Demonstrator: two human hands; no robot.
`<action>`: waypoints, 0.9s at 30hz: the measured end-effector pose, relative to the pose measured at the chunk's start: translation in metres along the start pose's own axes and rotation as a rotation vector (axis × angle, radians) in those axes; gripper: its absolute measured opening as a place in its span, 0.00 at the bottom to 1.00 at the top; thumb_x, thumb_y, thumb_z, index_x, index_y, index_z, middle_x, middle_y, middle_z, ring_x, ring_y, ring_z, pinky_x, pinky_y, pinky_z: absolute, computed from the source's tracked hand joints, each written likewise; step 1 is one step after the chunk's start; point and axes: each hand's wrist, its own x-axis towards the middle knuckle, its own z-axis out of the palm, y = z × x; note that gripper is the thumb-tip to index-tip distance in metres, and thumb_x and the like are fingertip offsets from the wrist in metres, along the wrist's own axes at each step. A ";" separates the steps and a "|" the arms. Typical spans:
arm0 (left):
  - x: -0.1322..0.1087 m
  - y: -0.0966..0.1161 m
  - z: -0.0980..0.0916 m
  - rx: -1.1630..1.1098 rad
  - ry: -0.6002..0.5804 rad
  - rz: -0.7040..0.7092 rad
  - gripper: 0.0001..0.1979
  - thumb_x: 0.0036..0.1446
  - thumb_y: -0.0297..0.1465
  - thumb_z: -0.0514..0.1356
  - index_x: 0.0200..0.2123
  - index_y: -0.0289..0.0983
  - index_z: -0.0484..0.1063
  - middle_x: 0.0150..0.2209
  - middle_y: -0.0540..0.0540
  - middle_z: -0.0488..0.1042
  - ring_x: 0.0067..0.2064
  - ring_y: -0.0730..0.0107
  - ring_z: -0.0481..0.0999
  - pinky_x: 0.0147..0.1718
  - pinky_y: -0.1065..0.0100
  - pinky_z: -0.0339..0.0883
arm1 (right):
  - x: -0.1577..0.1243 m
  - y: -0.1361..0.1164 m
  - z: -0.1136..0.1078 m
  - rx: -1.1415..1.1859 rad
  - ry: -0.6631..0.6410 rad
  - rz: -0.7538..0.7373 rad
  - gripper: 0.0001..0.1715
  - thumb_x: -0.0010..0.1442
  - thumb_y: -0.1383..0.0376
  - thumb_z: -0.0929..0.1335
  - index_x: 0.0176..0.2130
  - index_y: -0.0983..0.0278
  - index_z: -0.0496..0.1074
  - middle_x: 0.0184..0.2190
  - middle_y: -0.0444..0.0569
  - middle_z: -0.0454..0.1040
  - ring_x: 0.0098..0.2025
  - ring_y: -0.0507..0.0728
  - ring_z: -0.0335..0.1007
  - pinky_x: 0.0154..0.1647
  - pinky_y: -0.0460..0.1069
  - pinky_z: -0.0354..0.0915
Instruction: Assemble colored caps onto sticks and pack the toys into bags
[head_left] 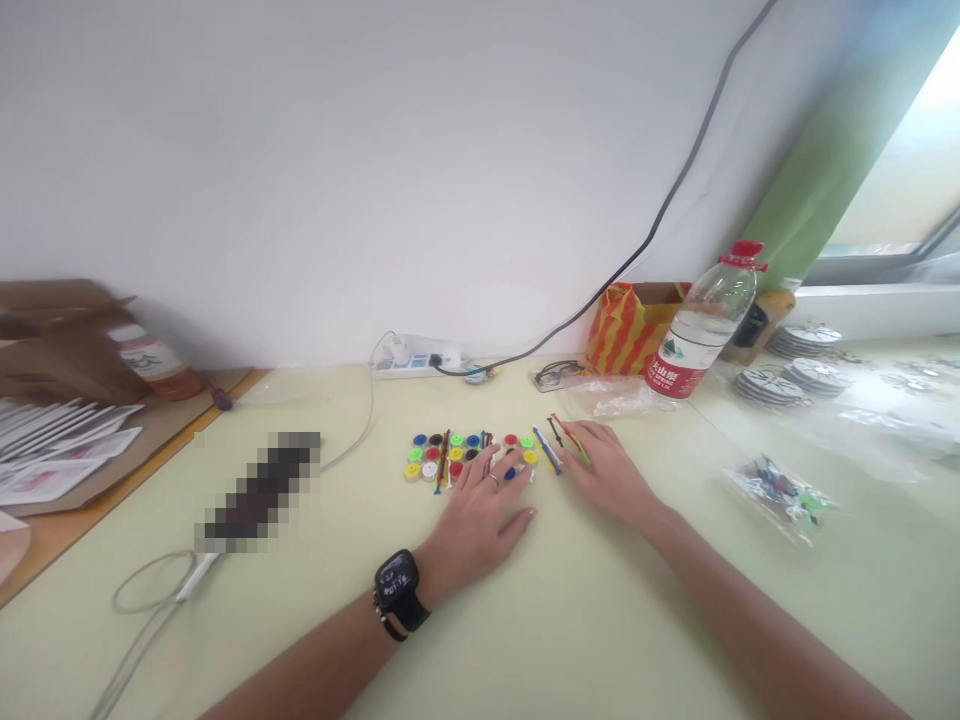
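Note:
Small round caps in several colours, such as this yellow cap [412, 470], lie in rows on the table, with thin coloured sticks [442, 462] between some groups. My left hand [476, 515] rests over these rows, fingers spread and palm down, hiding part of them. A black watch and a ring are on it. Farther right, a blue and yellow stick pair [547, 450] lies beside a dark stick [555, 433]. My right hand [607, 470] is low over a red and green stick pair [576, 442], its fingers stretched out and touching them; its fingertips are partly hidden.
A power strip [420, 358] sits by the wall, its black cable running up right. Behind my right hand stand a striped bag [619, 335] and a water bottle [694, 330]. A plastic packet [780, 495] and stacked discs [769, 388] lie right; a pixelated dark object [262, 490] lies left.

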 end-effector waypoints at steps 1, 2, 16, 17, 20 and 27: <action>0.000 0.000 0.000 -0.004 -0.011 -0.002 0.25 0.68 0.34 0.60 0.67 0.43 0.66 0.71 0.43 0.61 0.72 0.42 0.55 0.66 0.38 0.61 | -0.001 -0.001 0.001 -0.008 -0.011 0.010 0.27 0.70 0.56 0.63 0.64 0.62 0.68 0.60 0.58 0.72 0.64 0.67 0.64 0.65 0.64 0.63; 0.000 -0.001 -0.001 -0.008 -0.019 -0.003 0.26 0.68 0.35 0.59 0.68 0.43 0.65 0.72 0.43 0.60 0.73 0.42 0.54 0.66 0.38 0.60 | -0.003 -0.002 0.002 -0.010 -0.023 0.013 0.27 0.71 0.55 0.62 0.64 0.62 0.68 0.62 0.59 0.71 0.66 0.67 0.63 0.66 0.64 0.63; -0.005 -0.003 -0.001 0.049 -0.034 -0.016 0.29 0.71 0.41 0.56 0.71 0.43 0.59 0.73 0.40 0.56 0.75 0.39 0.45 0.68 0.35 0.53 | -0.019 -0.046 0.009 0.092 -0.270 -0.111 0.35 0.75 0.53 0.58 0.74 0.60 0.53 0.74 0.54 0.54 0.75 0.61 0.49 0.75 0.62 0.50; -0.006 -0.003 0.000 0.055 -0.024 -0.020 0.29 0.70 0.40 0.56 0.71 0.42 0.60 0.73 0.40 0.56 0.75 0.39 0.45 0.68 0.35 0.53 | -0.021 -0.048 0.010 0.084 -0.289 -0.120 0.35 0.75 0.53 0.57 0.75 0.61 0.52 0.74 0.55 0.53 0.75 0.61 0.48 0.75 0.61 0.48; -0.007 -0.004 0.001 0.067 -0.008 -0.037 0.29 0.70 0.40 0.56 0.71 0.42 0.60 0.73 0.40 0.57 0.75 0.37 0.46 0.68 0.35 0.52 | -0.023 -0.052 0.013 0.059 -0.336 -0.135 0.37 0.75 0.54 0.57 0.75 0.64 0.49 0.75 0.56 0.50 0.76 0.60 0.44 0.76 0.61 0.46; -0.005 -0.008 -0.001 0.055 0.004 -0.018 0.31 0.69 0.41 0.57 0.72 0.41 0.59 0.72 0.43 0.59 0.74 0.38 0.48 0.68 0.36 0.52 | -0.023 -0.051 0.010 0.053 -0.325 -0.145 0.37 0.74 0.55 0.59 0.75 0.65 0.51 0.74 0.56 0.51 0.76 0.61 0.46 0.76 0.61 0.47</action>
